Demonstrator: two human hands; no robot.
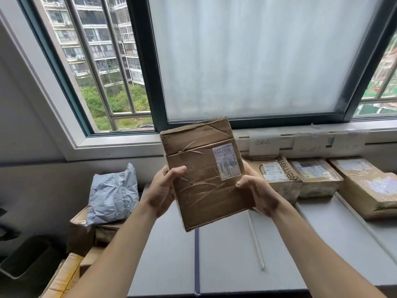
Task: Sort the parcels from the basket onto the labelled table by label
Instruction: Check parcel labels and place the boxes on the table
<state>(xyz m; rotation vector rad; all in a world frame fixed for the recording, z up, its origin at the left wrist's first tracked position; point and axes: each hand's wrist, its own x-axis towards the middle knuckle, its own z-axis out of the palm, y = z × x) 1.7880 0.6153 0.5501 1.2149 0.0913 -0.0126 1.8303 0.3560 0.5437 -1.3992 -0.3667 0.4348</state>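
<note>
Above the grey table (236, 254), both hands grip a brown, tape-wrapped cardboard parcel (202, 190): left hand (165, 186) at its 9 o'clock edge, right hand (255, 190) at 3 o'clock. Its long axis runs 12 to 6. Other brown boxes (318, 177) lie toward 3 o'clock, nearer the right hand.
</note>
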